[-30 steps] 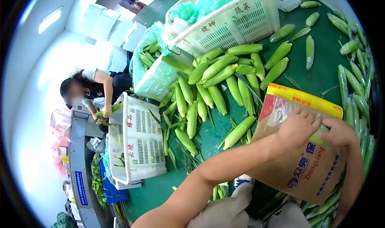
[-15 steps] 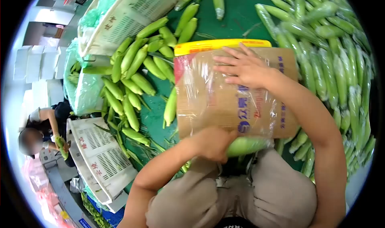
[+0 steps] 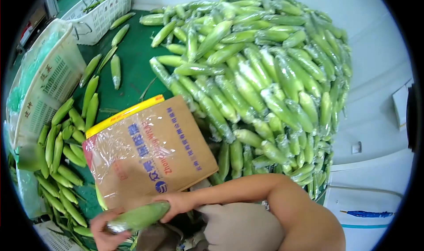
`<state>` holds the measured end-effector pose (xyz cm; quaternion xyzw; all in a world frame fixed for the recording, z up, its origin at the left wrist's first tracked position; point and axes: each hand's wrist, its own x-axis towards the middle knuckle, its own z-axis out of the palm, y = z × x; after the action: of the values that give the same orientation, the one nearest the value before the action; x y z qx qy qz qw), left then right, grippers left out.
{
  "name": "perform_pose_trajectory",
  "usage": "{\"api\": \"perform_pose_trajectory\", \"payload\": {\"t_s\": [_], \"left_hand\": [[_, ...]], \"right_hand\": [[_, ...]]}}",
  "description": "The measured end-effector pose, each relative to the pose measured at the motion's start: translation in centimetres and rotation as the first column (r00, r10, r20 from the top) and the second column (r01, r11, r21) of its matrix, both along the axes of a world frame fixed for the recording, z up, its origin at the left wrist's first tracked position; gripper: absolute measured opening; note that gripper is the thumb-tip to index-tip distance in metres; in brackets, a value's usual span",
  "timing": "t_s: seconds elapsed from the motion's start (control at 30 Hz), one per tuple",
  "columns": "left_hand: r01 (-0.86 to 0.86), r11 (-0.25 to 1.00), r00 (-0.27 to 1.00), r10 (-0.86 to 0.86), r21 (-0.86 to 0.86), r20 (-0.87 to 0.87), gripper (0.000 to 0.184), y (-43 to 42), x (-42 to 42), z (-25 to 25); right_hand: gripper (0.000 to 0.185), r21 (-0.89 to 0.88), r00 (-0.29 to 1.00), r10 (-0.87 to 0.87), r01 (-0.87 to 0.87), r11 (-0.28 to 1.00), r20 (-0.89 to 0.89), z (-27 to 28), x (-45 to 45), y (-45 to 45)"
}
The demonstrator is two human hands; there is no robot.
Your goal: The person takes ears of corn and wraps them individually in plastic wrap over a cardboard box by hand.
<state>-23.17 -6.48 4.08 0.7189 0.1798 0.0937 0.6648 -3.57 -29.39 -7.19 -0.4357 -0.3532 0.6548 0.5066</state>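
An ear of green corn [image 3: 139,216], wrapped in clear film, lies across both hands near the bottom of the view. My left hand [image 3: 106,231] is curled round its left end, and my right hand [image 3: 176,204] grips the right end. Just above them sits a brown cardboard box [image 3: 150,151] with printed lettering and clear film stretched over its left part. A yellow box [image 3: 126,115] runs along its far edge.
A large heap of film-wrapped corn [image 3: 265,81] fills the upper middle and right. Unwrapped ears [image 3: 57,149] are piled on the green floor at left. White baskets [image 3: 55,81] stand at upper left.
The view has swung right toward the heap. My right hand has left the top of the cardboard and now holds the corn with my left hand, in front of the box.
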Motion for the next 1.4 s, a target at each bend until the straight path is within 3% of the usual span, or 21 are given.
{"api": "perform_pose_trajectory", "payload": {"t_s": [0.07, 0.13, 0.17, 0.2, 0.27, 0.3, 0.33, 0.37, 0.4, 0.47, 0.57, 0.7, 0.8, 0.87, 0.9, 0.93, 1.07, 1.13, 1.23, 1.33, 1.4], "left_hand": [[-0.405, 0.879, 0.873, 0.454, -0.252, 0.180, 0.040, 1.7, 0.7, -3.3], [-0.690, 0.510, 0.532, 0.839, -0.514, 0.119, 0.042, -0.9, 5.7, -1.4], [-0.605, 0.704, 0.681, 0.700, -0.372, 0.216, 0.065, -2.1, 6.1, -3.3], [-0.571, 0.666, 0.689, 0.707, -0.480, 0.160, 0.081, -4.6, 7.7, -1.8], [-0.551, 0.736, 0.767, 0.633, -0.394, 0.110, 0.095, -4.5, 9.8, -1.7], [-0.529, 0.839, 0.843, 0.537, -0.125, 0.036, 0.090, -2.9, 9.0, -3.9], [-0.472, 0.878, 0.863, 0.439, 0.087, 0.251, 0.083, -1.7, 8.9, -6.8], [-0.457, 0.890, 0.869, 0.448, -0.009, 0.209, 0.060, -0.7, 7.8, -6.6], [-0.554, 0.778, 0.833, 0.522, 0.296, 0.185, 0.037, 2.4, 5.1, -10.1], [-0.808, 0.540, 0.568, 0.820, 0.237, 0.069, 0.030, 7.5, 1.5, -14.2], [-0.442, 0.532, 0.535, 0.803, 0.722, -0.264, 0.053, 12.1, -5.5, -23.3], [-0.037, 0.646, 0.577, 0.636, 0.762, -0.511, 0.089, 9.9, -5.7, -25.2], [0.012, 0.726, 0.568, 0.561, 0.688, -0.602, 0.089, 10.3, -4.2, -24.0], [-0.191, 0.802, 0.557, 0.563, 0.565, -0.611, 0.084, 12.1, -6.2, -25.8], [-0.363, 0.844, 0.575, 0.537, 0.396, -0.617, 0.082, 11.9, -5.7, -23.1], [-0.505, 0.838, 0.593, 0.510, 0.205, -0.623, 0.080, 11.7, -5.2, -18.8], [-0.561, 0.776, 0.776, 0.614, 0.288, -0.146, 0.078, 10.2, -0.6, -7.9], [-0.360, 0.775, 0.916, 0.399, 0.519, 0.040, 0.078, 8.7, 5.4, -3.2], [0.035, 0.588, 0.986, 0.114, 0.808, -0.125, 0.073, 5.6, 14.3, -0.7], [0.264, 0.490, 0.957, -0.024, 0.831, -0.289, 0.068, 4.7, 18.5, -5.1], [0.315, 0.499, 0.942, -0.062, 0.807, -0.330, 0.075, 5.3, 19.6, -4.0]], "right_hand": [[0.079, -0.139, 0.968, 0.045, -0.081, 0.987, -0.249, 5.2, 1.0, 1.1], [0.077, -0.095, 0.951, 0.027, -0.059, 0.994, -0.309, 6.7, 0.3, 3.0], [0.078, 0.009, 0.967, -0.014, 0.017, 1.000, -0.255, 5.7, -1.4, 4.2], [0.079, 0.113, 0.975, -0.067, 0.093, 0.989, -0.211, 5.1, -2.7, 4.9], [0.076, -0.202, 0.973, -0.038, -0.009, 0.979, -0.229, 5.8, 0.8, 5.4], [0.073, -0.287, 0.955, -0.156, 0.080, 0.955, -0.252, 5.3, 3.5, 4.5], [0.070, -0.334, 0.920, -0.308, 0.219, 0.917, -0.241, 4.9, 6.8, 4.1], [0.068, -0.350, 0.854, -0.494, 0.417, 0.839, -0.167, 4.5, 11.2, 3.5], [0.065, -0.302, 0.759, -0.650, 0.611, 0.732, -0.039, 4.5, 16.6, 3.1], [0.060, -0.055, 0.490, -0.853, 0.871, 0.488, 0.182, 4.8, 29.7, 0.8], [0.052, 0.428, 0.011, -0.919, 0.883, 0.194, 0.394, 8.1, 48.6, -4.1], [0.042, 0.693, -0.364, -0.767, 0.707, 0.141, 0.528, 8.4, 48.4, -3.5], [0.036, 0.703, -0.234, -0.716, 0.532, 0.472, 0.658, 5.8, 37.2, -3.0], [0.050, 0.231, 0.204, -0.403, 0.560, 0.796, 0.892, 5.5, 26.0, -1.6], [0.060, 0.094, 0.387, -0.226, 0.331, 0.939, 0.894, 6.7, 23.5, -1.1], [0.067, 0.058, 0.304, -0.100, 0.144, 0.988, 0.947, 6.7, 21.9, -1.1], [0.054, 0.095, 0.108, -0.094, -0.005, 0.995, 0.990, 5.2, 17.8, 0.3], [0.042, 0.169, 0.053, -0.167, -0.055, 0.984, 0.985, 3.9, 17.4, 0.3], [0.014, 0.408, -0.006, -0.414, -0.162, 0.899, 0.910, -0.1, 18.2, 1.6], [0.011, 0.542, 0.228, -0.662, 0.419, 0.728, 0.714, 0.3, 16.1, 1.0], [0.014, 0.440, 0.187, -0.652, 0.600, 0.668, 0.734, 0.3, 15.7, 1.4]]}}
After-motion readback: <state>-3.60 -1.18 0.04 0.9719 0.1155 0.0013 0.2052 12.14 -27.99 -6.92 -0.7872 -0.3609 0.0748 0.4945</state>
